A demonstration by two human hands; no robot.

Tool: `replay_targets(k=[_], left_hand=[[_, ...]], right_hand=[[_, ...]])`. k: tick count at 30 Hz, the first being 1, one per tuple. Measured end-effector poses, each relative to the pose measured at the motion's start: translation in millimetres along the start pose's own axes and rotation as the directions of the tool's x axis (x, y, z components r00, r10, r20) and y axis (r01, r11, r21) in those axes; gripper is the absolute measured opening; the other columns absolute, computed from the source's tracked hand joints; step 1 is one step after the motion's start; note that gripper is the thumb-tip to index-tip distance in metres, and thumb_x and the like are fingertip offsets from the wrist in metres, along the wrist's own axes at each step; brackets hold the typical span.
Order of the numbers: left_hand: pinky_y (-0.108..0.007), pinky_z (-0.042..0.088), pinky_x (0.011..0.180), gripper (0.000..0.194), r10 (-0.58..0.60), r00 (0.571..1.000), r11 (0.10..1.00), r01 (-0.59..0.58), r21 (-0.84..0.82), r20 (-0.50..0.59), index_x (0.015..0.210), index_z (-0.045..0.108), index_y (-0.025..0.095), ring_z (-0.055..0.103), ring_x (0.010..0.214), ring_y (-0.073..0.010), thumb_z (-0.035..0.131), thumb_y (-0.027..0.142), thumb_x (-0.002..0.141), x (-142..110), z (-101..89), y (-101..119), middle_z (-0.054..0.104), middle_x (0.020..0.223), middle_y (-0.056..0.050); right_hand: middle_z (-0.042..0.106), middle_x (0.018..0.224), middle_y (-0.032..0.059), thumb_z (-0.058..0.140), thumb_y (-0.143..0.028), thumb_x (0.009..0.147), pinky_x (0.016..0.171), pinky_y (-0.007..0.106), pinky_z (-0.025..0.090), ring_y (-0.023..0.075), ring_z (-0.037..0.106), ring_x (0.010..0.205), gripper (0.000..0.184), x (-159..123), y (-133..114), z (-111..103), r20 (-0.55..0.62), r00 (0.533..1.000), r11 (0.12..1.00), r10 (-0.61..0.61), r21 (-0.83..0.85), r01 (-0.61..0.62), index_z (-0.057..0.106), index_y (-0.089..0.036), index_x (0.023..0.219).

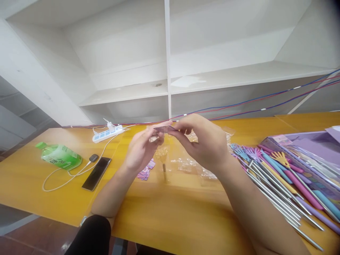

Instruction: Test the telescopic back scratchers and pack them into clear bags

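Observation:
My left hand (140, 148) and my right hand (204, 141) are raised together over the wooden table (172, 212). Both pinch the ends of a small pink card in a clear plastic sleeve (163, 128), held flat between them. Right below, a yellow hand-shaped back scratcher (162, 157) lies in a clear bag, with more clear bags (191, 164) around it. A small stack of pink cards (145, 173) lies beside my left wrist.
Several coloured back scratchers with metal shafts (278, 180) lie at the right, next to a purple box (313, 148). At the left lie a green bottle (60, 156), a black phone (96, 173) on a white cable and a power strip (107, 134). White shelves (167, 88) stand behind.

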State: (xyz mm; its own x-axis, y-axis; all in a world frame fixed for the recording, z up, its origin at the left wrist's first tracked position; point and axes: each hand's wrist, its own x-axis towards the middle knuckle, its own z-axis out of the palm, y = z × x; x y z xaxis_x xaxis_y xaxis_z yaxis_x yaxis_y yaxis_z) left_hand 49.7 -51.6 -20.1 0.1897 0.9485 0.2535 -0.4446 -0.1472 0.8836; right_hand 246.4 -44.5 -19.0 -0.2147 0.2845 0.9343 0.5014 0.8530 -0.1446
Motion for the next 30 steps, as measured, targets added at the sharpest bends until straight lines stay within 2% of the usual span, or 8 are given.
replay_targets(k=[5,9,13,17,22,28,30], left_hand=[[-0.028,0.056,0.084,0.028,0.025,0.998,0.997,-0.029,0.072,0.062,0.105,0.087,0.017,0.07,0.102,-0.0193,0.072,0.041,0.1,-0.2,0.3,3.1,0.079,0.114,-0.013],[-0.033,0.061,0.091,0.029,0.004,0.994,0.997,-0.012,0.073,0.108,0.107,0.086,0.018,0.073,0.099,-0.0202,0.069,0.041,0.101,-0.4,0.6,3.4,0.081,0.116,-0.012],[-0.035,0.062,0.094,0.028,0.014,0.998,0.996,-0.019,0.081,0.068,0.103,0.086,0.017,0.074,0.102,-0.0219,0.071,0.039,0.099,-0.9,2.8,3.0,0.081,0.11,-0.011],[-0.033,0.061,0.091,0.027,-0.003,0.999,0.999,0.001,0.053,0.036,0.102,0.086,0.018,0.073,0.103,-0.0215,0.071,0.04,0.099,-0.4,2.6,1.3,0.08,0.112,-0.01],[-0.035,0.061,0.092,0.031,-0.078,0.995,0.997,0.078,0.006,0.056,0.106,0.085,0.018,0.074,0.096,-0.0212,0.069,0.045,0.1,1.2,1.3,-0.5,0.081,0.108,-0.01],[-0.036,0.061,0.088,0.03,-0.119,0.992,0.992,0.121,-0.033,0.042,0.097,0.085,0.019,0.076,0.093,-0.0225,0.07,0.045,0.1,1.2,3.3,1.3,0.081,0.097,-0.008],[-0.036,0.061,0.089,0.03,-0.137,0.99,0.99,0.138,-0.031,0.028,0.098,0.084,0.019,0.075,0.094,-0.0225,0.068,0.044,0.101,0.3,3.7,2.2,0.081,0.099,-0.007]], right_hand=[[0.074,0.092,-0.0003,0.069,-0.018,0.103,0.073,0.03,0.057,0.0133,0.07,0.08,0.01,0.3,0.6,-0.8,-0.056,0.998,0.998,-0.039,0.045,0.042,0.063,-0.025,0.106],[0.074,0.092,-0.0001,0.07,-0.02,0.103,0.072,0.03,0.057,0.0129,0.069,0.079,0.008,0.3,0.4,-1.7,-0.044,0.999,0.999,-0.007,0.042,0.009,0.063,-0.025,0.104],[0.073,0.091,0.0001,0.069,-0.028,0.104,0.072,0.029,0.055,0.0129,0.068,0.078,0.007,0.6,0.1,-2.8,0.02,0.998,0.998,0.065,-0.013,-0.065,0.064,-0.024,0.102],[0.072,0.089,0.0001,0.068,-0.03,0.106,0.071,0.028,0.053,0.0119,0.066,0.077,0.009,0.5,1.9,-3.2,0.057,0.997,0.998,0.052,-0.022,-0.051,0.063,-0.023,0.102],[0.072,0.09,0.0005,0.067,-0.031,0.106,0.071,0.027,0.052,0.0119,0.066,0.077,0.01,0.1,3.6,-4.9,0.089,0.993,0.997,0.071,-0.025,-0.069,0.064,-0.022,0.103],[0.073,0.095,0.0002,0.065,-0.028,0.107,0.076,0.026,0.053,0.0112,0.067,0.082,0.007,1.3,4.3,-9.1,0.137,0.99,0.999,0.039,-0.004,-0.038,0.065,-0.022,0.109],[0.075,0.099,0.0011,0.063,-0.028,0.108,0.078,0.027,0.053,0.0124,0.068,0.085,0.009,1.7,4.0,-10.0,0.168,0.985,0.999,0.035,0.0,-0.035,0.067,-0.022,0.113]])
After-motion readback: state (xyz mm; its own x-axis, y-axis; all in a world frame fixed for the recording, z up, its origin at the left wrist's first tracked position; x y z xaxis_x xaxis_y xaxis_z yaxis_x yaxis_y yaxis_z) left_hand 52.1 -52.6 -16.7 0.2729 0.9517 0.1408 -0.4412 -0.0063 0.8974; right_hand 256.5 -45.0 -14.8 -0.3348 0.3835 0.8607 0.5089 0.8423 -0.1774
